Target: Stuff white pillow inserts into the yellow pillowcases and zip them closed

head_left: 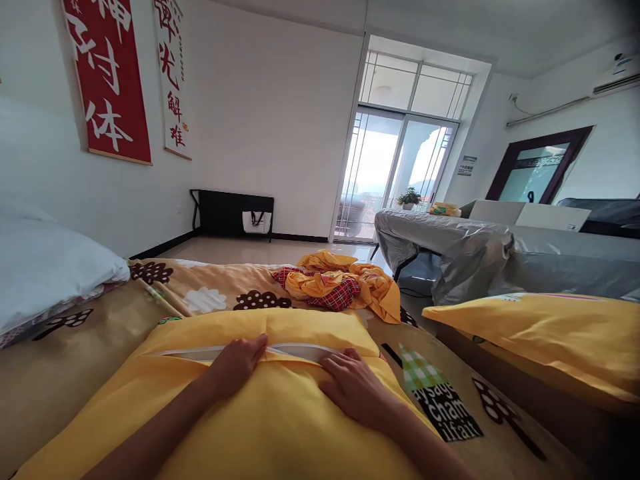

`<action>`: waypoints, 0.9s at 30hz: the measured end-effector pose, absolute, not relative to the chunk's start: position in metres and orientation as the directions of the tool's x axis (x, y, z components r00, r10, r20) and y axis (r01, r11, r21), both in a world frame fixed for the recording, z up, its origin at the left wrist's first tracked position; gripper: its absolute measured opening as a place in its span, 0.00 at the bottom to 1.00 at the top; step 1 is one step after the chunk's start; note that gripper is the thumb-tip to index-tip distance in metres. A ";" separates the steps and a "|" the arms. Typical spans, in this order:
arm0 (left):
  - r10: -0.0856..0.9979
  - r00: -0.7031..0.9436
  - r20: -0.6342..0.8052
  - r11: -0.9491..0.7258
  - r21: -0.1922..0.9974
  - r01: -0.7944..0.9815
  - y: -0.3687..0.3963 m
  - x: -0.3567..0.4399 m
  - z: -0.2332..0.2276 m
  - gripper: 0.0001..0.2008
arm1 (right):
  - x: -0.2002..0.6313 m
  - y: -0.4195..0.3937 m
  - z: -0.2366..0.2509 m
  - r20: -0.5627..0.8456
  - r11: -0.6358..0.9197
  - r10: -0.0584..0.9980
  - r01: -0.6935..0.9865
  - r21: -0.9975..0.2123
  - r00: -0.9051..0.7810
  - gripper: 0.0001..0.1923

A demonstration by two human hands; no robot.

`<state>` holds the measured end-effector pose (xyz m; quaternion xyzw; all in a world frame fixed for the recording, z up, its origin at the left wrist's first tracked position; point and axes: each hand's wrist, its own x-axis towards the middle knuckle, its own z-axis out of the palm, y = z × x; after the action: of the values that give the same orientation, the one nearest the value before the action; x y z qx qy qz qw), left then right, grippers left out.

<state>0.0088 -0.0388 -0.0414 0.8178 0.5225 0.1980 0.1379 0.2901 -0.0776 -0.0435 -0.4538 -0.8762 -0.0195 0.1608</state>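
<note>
A yellow pillowcase lies in front of me on the bed, with a pillow inside it. Its long opening runs crosswise near the far end, and a strip of the white pillow shows through. My left hand pinches the lip of this opening left of its middle, thumb and fingers together. Toward the right end of the opening, my right hand is closed over the same lip with bent fingers; its thumb is partly hidden. Between the hands the lip sags slightly.
Crumpled yellow and red plaid cloth lies beyond the pillow on the patterned bed sheet. A white pillow is at the left, another yellow pillow at the right. Behind stands a plastic-covered table.
</note>
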 end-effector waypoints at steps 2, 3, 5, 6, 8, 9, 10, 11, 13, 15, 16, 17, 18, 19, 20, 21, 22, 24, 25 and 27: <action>0.915 0.370 0.161 -0.403 0.358 0.842 -0.042 0.007 -0.045 0.15 | 0.290 -0.076 -0.044 0.275 0.589 0.792 0.801 -0.108 -0.545 0.12; 0.916 0.368 0.157 -0.400 0.329 0.855 -0.043 0.006 -0.047 0.15 | 0.290 -0.076 -0.044 0.271 0.591 0.791 0.799 -0.111 -0.548 0.13; 0.918 0.366 0.155 -0.396 0.299 0.868 -0.044 0.004 -0.050 0.15 | 0.292 -0.075 -0.043 0.270 0.596 0.789 0.794 -0.120 -0.551 0.14; 0.918 0.363 0.157 -0.394 0.294 0.871 -0.045 0.004 -0.052 0.15 | 0.293 -0.074 -0.043 0.270 0.595 0.790 0.794 -0.123 -0.550 0.15; 0.919 0.359 0.164 -0.393 0.287 0.874 -0.045 0.004 -0.053 0.15 | 0.295 -0.075 -0.043 0.272 0.586 0.795 0.801 -0.118 -0.542 0.15; 0.918 0.358 0.170 -0.393 0.280 0.876 -0.046 0.005 -0.053 0.15 | 0.296 -0.075 -0.042 0.279 0.580 0.798 0.807 -0.110 -0.534 0.16; 0.918 0.357 0.174 -0.393 0.272 0.878 -0.047 0.006 -0.052 0.14 | 0.298 -0.076 -0.042 0.293 0.573 0.798 0.813 -0.101 -0.526 0.16; 0.918 0.357 0.175 -0.393 0.264 0.881 -0.049 0.007 -0.052 0.14 | 0.300 -0.077 -0.041 0.312 0.572 0.794 0.815 -0.093 -0.522 0.15; 0.921 0.349 0.174 -0.385 0.262 0.885 -0.052 0.008 -0.052 0.13 | 0.307 -0.079 -0.039 0.362 0.583 0.776 0.806 -0.098 -0.517 0.12; 0.923 0.343 0.175 -0.381 0.285 0.880 -0.056 0.008 -0.054 0.13 | 0.315 -0.080 -0.038 0.408 0.609 0.752 0.783 -0.129 -0.518 0.09; 0.924 0.341 0.176 -0.380 0.297 0.876 -0.057 0.007 -0.056 0.12 | 0.320 -0.080 -0.037 0.428 0.622 0.741 0.770 -0.143 -0.518 0.11; 0.925 0.339 0.174 -0.378 0.306 0.874 -0.059 0.007 -0.058 0.12 | 0.325 -0.079 -0.036 0.444 0.632 0.730 0.760 -0.150 -0.520 0.13; 0.926 0.337 0.170 -0.375 0.314 0.872 -0.060 0.006 -0.059 0.12 | 0.329 -0.077 -0.035 0.452 0.641 0.720 0.754 -0.144 -0.526 0.16; 0.927 0.335 0.167 -0.372 0.320 0.871 -0.060 0.005 -0.060 0.12 | 0.332 -0.074 -0.033 0.452 0.648 0.710 0.752 -0.121 -0.539 0.17; 0.930 0.329 0.166 -0.366 0.324 0.872 -0.061 0.005 -0.061 0.12 | 0.335 -0.071 -0.032 0.444 0.651 0.702 0.754 -0.084 -0.557 0.17; 0.932 0.322 0.166 -0.361 0.329 0.873 -0.061 0.005 -0.061 0.12 | 0.335 -0.068 -0.030 0.423 0.654 0.696 0.756 -0.039 -0.580 0.16; 0.934 0.316 0.167 -0.356 0.334 0.873 -0.061 0.005 -0.061 0.13 | 0.335 -0.065 -0.027 0.395 0.658 0.689 0.753 0.009 -0.607 0.15; 0.937 0.304 0.170 -0.346 0.348 0.871 -0.062 0.006 -0.059 0.13 | 0.331 -0.059 -0.022 0.339 0.672 0.669 0.734 0.104 -0.661 0.12; 0.940 0.297 0.166 -0.339 0.359 0.870 -0.062 0.007 -0.058 0.14 | 0.328 -0.056 -0.019 0.320 0.681 0.653 0.717 0.148 -0.687 0.11; 0.947 0.281 0.158 -0.321 0.388 0.864 -0.064 0.007 -0.054 0.14 | 0.323 -0.053 -0.015 0.315 0.692 0.604 0.678 0.249 -0.732 0.11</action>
<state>0.0072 -0.0636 -0.0545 0.7922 0.5712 0.1819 0.1139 0.3234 -0.0528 -0.0147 -0.3506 -0.9137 -0.1766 0.1048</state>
